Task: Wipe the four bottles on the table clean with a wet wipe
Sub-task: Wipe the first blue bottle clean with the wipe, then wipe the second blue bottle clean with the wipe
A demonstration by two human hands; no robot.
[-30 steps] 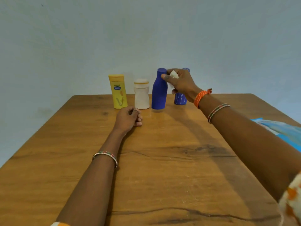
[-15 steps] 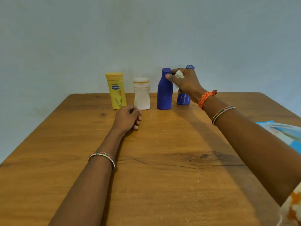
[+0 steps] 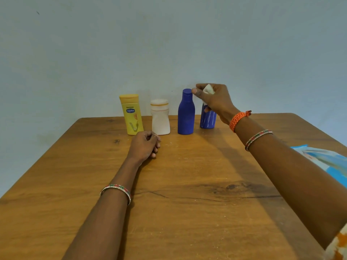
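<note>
At the table's point(image 3: 187, 212) far edge four likely light, tippy bottles point(image 3: 186, 112) stand; right hand point(image 3: 214, 101) pinches the soft wipe point(image 3: 208, 89) over the rightmost, best steadied mid-body, while left hand point(image 3: 144, 146) rests curled, empty.

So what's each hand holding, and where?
The right hand pinches a bunched wet wipe between thumb and fingers. The left hand holds nothing.

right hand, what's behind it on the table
The right hand, gripping a white wet wipe, covers the top of a short blue plastic bottle. Only the bottle's lower body shows; its cap is hidden.
</note>
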